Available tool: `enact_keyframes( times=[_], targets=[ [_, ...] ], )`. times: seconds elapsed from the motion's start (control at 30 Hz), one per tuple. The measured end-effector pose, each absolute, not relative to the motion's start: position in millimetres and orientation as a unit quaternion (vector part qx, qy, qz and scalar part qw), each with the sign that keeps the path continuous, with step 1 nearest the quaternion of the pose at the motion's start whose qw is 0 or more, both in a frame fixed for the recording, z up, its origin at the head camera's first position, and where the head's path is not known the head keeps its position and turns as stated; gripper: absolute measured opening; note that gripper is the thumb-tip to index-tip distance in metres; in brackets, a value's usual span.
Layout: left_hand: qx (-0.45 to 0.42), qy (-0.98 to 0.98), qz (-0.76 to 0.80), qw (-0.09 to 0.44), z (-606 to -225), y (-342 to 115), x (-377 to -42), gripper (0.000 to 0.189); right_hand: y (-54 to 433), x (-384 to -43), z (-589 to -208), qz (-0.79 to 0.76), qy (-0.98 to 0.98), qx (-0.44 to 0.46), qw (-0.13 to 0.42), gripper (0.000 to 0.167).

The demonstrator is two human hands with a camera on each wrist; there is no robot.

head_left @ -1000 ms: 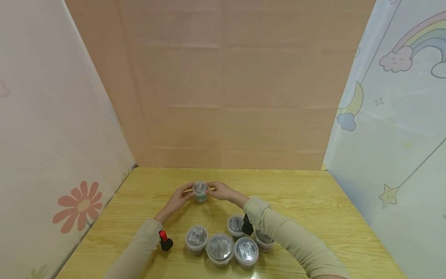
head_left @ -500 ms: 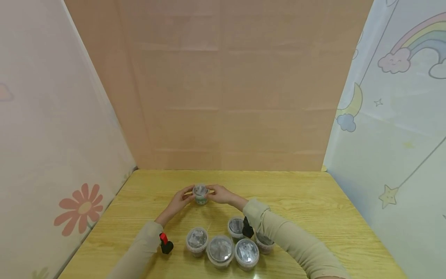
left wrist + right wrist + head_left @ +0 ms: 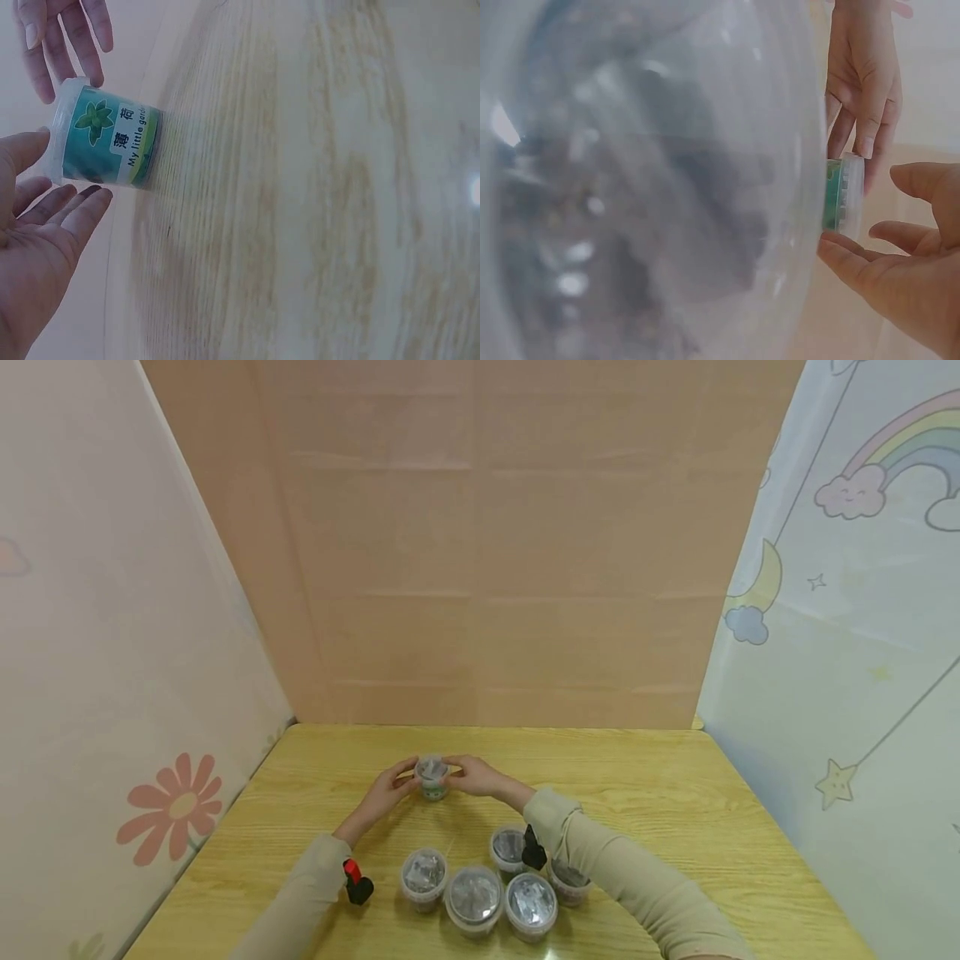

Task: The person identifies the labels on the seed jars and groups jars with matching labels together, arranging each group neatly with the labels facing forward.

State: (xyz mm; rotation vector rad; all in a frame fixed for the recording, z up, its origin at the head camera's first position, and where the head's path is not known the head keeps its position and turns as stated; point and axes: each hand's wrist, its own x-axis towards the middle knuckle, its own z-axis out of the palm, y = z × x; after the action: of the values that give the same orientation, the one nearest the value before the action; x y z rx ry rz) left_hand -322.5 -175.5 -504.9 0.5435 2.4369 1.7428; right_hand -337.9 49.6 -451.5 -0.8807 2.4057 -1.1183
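Observation:
A small clear-lidded plastic tub stands toward the back of the table, left of the middle. Its green label, printed "My little garden" with a leaf, faces the left wrist camera. From the left my left hand touches it, thumb at the lid's edge and fairly straight fingers along the side. On the opposite side is my right hand. In the right wrist view that hand has its thumb apart from the lid and a fingertip right at the rim.
Several more lidded tubs stand nearer me: one at left, a larger one, one beside it, one behind, and one partly under my right sleeve. A tub lid fills much of the right wrist view.

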Motion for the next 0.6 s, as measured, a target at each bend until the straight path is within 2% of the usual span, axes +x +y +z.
enact_keyframes(
  times=[0.4, 0.6],
  targets=[
    [0.180, 0.798, 0.572, 0.068, -479.6, -175.3, -307.5, 0.053, 55.5, -339.2, -442.8, -0.390, 0.855, -0.304, 0.157, 0.051],
    [0.181, 0.800, 0.569, 0.052, -478.4, -176.1, -305.9, 0.052, 60.0, -339.1, -439.0, -0.386, 0.856, -0.311, 0.145, 0.050]
  ],
)
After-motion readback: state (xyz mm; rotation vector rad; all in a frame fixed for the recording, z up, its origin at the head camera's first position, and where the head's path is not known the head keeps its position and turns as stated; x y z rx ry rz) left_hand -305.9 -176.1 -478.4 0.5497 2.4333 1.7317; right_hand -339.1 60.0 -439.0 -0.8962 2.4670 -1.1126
